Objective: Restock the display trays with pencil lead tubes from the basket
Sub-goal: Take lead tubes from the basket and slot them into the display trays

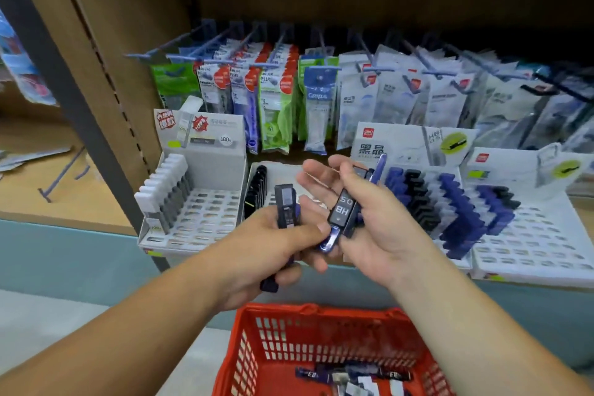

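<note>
Shelf trays [205,206] behind — left hand [273,244], right hand [376,231] raised, gripping lead tubes [342,209].

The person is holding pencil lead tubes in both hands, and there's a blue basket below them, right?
No, the basket is red, not blue; the head view shows it. The left hand and right hand do each hold pencil lead tubes, with the basket below.

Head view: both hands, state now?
Left hand: closed on dark rectangular plastic lead tubes.
Right hand: closed on black plastic tube marked HB plus blue plastic tube.
</note>
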A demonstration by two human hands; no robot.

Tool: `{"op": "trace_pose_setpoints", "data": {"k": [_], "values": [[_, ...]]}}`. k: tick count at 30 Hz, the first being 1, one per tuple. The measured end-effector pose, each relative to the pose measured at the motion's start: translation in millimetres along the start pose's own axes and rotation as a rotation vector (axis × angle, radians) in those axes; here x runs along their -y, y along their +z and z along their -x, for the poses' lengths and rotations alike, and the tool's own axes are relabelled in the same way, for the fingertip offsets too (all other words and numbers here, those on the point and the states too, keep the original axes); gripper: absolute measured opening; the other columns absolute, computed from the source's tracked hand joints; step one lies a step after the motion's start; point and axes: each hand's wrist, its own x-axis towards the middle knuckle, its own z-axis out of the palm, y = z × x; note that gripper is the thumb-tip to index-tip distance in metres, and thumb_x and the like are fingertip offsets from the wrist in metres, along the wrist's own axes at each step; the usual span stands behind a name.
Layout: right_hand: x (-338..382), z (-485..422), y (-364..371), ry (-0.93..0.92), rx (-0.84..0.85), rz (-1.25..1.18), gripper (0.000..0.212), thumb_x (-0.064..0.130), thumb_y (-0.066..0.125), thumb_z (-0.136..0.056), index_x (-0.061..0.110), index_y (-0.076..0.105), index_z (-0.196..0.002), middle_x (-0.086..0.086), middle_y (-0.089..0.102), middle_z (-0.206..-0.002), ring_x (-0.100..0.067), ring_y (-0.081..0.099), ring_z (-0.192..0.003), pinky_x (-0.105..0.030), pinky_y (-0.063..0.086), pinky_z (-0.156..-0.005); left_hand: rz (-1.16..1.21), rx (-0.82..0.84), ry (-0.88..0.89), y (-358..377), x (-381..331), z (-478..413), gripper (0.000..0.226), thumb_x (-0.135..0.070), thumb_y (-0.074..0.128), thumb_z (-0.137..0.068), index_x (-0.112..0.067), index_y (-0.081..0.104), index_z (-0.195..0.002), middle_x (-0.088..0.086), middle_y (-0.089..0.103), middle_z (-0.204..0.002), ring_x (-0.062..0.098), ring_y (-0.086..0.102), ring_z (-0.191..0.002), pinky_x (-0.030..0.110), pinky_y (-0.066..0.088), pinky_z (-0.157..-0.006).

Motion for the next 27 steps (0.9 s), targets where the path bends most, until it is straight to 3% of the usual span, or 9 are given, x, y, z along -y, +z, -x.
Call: {"op": "trace_pose_setpoints", "data": {"k": [3,5,7,9,11,14,17,22,27], "values": [[10.1,-0.5,-10.3,-0.138,-0.149,0.125,0.02,0.02,0.048,-0.108,0.013,0.067,-0.108,-0.01,0.077,-0.11,-0.023,0.074,-0.106,-0.046,0.054,-0.098,-0.007,-0.078,0.009,0.8,-5.6,-5.4,0.009,-0.009,0.061,-0.101,-0.005,0.066,-0.094,0.013,0.067,-0.078,0.013,0.055,-0.055,0.022,0.023,-0.042],[19.4,1.4,-22.4,-0.31,-0.36,0.378,0.02,0.017,0.051,-0.107,0.015,0.071,-0.106,-0.002,0.077,-0.096,-0.013,0.073,-0.086,-0.044,0.061,-0.083,-0.126,-0.237,0.035,-4.7,-7.8,-8.9,0.01,-0.012,0.061,-0.101,-0.006,0.067,-0.096,0.008,0.064,-0.07,0.011,0.051,-0.046,0.022,0.026,-0.041],[24.8,5.0,-35.5,-0.426,-0.456,0.636,0.022,0.015,0.053,-0.105,0.025,0.072,-0.099,0.003,0.075,-0.085,-0.008,0.06,-0.063,-0.041,0.054,-0.066,-0.28,-0.35,0.097,-10.7,-8.6,-11.9,0.011,-0.018,0.064,-0.1,-0.009,0.068,-0.094,0.004,0.063,-0.066,0.01,0.051,-0.044,0.021,0.034,-0.04],[21.3,10.0,-39.6,-0.428,-0.379,0.78,0.023,0.016,0.057,-0.102,0.028,0.073,-0.091,0.006,0.074,-0.08,-0.003,0.052,-0.057,-0.03,0.042,-0.065,-0.343,-0.365,0.141,-12.1,-9.6,-13.9,0.018,-0.024,0.066,-0.099,-0.008,0.066,-0.091,0.002,0.058,-0.059,0.013,0.052,-0.047,0.021,0.04,-0.044],[14.1,14.1,-40.3,-0.386,-0.291,0.909,0.019,0.014,0.065,-0.098,0.026,0.074,-0.087,0.01,0.072,-0.075,-0.002,0.054,-0.053,-0.022,0.043,-0.058,-0.379,-0.325,0.164,-9.1,-12.0,-16.0,0.021,-0.026,0.066,-0.099,-0.009,0.066,-0.087,0.001,0.054,-0.056,0.015,0.05,-0.049,0.024,0.041,-0.048],[10.5,16.0,-43.9,-0.301,-0.19,1.104,0.011,0.017,0.072,-0.093,0.027,0.075,-0.093,0.005,0.074,-0.083,-0.004,0.064,-0.065,-0.008,0.045,-0.058,-0.387,-0.271,0.212,-2.8,-16.9,-19.3,0.018,-0.023,0.065,-0.099,-0.014,0.069,-0.085,-0.002,0.054,-0.056,0.013,0.05,-0.05,0.02,0.041,-0.049],[11.6,16.2,-50.7,-0.252,-0.113,1.101,0.011,0.017,0.071,-0.094,0.024,0.078,-0.089,-0.005,0.073,-0.076,-0.006,0.059,-0.06,-0.014,0.044,-0.057,-0.423,-0.273,0.272,1.5,-19.8,-24.0,0.015,-0.025,0.065,-0.1,-0.018,0.072,-0.089,-0.006,0.056,-0.055,0.007,0.049,-0.049,0.014,0.04,-0.046],[9.9,14.6,-55.9,-0.221,-0.147,0.956,0.005,0.019,0.075,-0.092,0.019,0.075,-0.087,0.015,0.062,-0.058,0.0,0.052,-0.051,-0.012,0.038,-0.049,-0.354,-0.313,0.253,3.6,-14.8,-34.8,0.007,-0.025,0.071,-0.096,-0.018,0.073,-0.097,-0.012,0.065,-0.062,0.001,0.058,-0.054,0.017,0.043,-0.053],[8.3,9.1,-58.3,-0.186,-0.27,0.811,0.02,0.024,0.064,-0.099,0.017,0.073,-0.083,0.003,0.06,-0.061,-0.011,0.04,-0.046,-0.024,0.034,-0.047,-0.4,-0.399,0.359,4.5,-15.3,-42.1,0.005,-0.023,0.073,-0.095,-0.023,0.072,-0.09,0.0,0.071,-0.073,0.018,0.069,-0.069,0.028,0.053,-0.06]]}}
